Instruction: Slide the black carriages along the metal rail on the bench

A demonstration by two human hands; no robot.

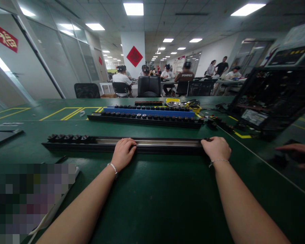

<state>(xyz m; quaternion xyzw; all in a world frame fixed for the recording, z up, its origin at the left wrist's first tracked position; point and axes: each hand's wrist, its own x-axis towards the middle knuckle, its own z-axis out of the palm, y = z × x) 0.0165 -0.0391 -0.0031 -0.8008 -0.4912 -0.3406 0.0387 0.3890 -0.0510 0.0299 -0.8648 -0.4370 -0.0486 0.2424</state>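
A long black rail (167,149) with a pale metal channel lies crosswise on the green table. Several round black socket-like modules (68,138) sit in its left end. My left hand (123,152) rests over the middle of the rail, its fingers closed round the edge. At the rail's right end, my right hand (218,149) is closed on a small black part (207,139). That part is mostly covered by the fingers, so its shape is unclear. Farther back, a second black rail (147,121) and a blue rail (149,110) carry rows of similar modules.
Loose black modules (220,124) lie right of the back rails. Behind them are cables (190,103) and a yellow tray (173,100). A large open dark machine (259,98) stands at right. Another person's hand (298,154) reaches in there. A blurred-out flat object (33,200) lies front left.
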